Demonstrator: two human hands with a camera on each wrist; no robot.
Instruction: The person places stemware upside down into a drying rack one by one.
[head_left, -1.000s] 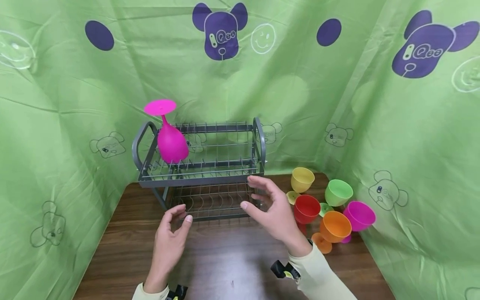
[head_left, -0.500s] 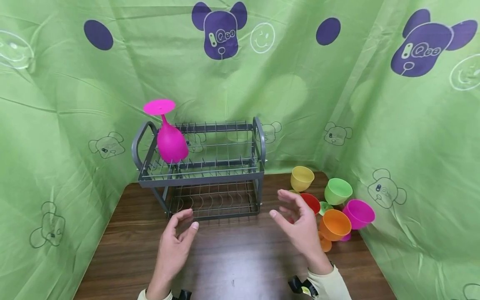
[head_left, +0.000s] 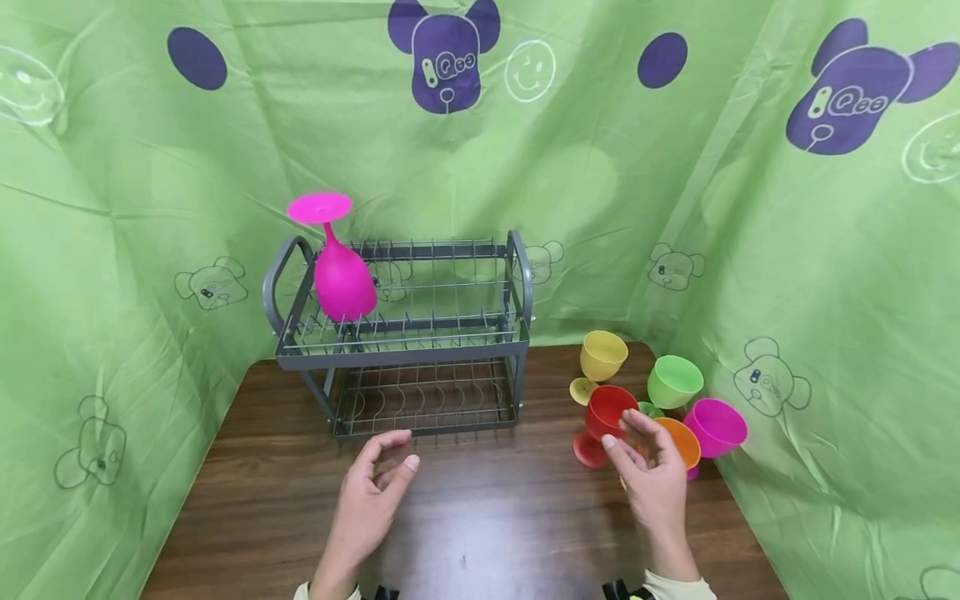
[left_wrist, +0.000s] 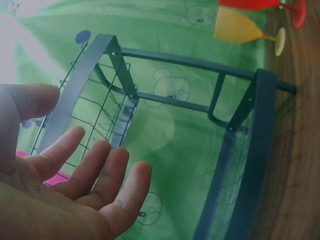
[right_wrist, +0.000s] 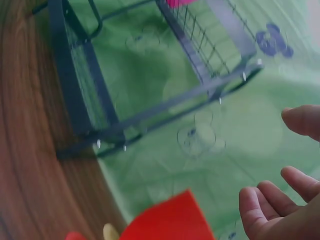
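One red cup [head_left: 609, 404] stands upright on the worktop [head_left: 480, 508], just beyond a person's right hand [head_left: 656, 482], with an orange cup [head_left: 684, 442] partly hidden behind the fingers and a yellow cup [head_left: 603, 357], a green cup [head_left: 675, 382] and a pink cup [head_left: 716, 429] nearby. Both hands are empty, fingers loosely bent; the left hand [head_left: 369, 504] hovers before the dish rack [head_left: 405, 357]. Smooth and apparently plastic, the red cup should prove light, stiff, a little slippery and hard to break, best held around the bowl or by the stem.

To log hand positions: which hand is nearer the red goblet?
Right. The right hand is close beside the red goblet, contact unclear. The left hand is well to its left, in front of the rack.
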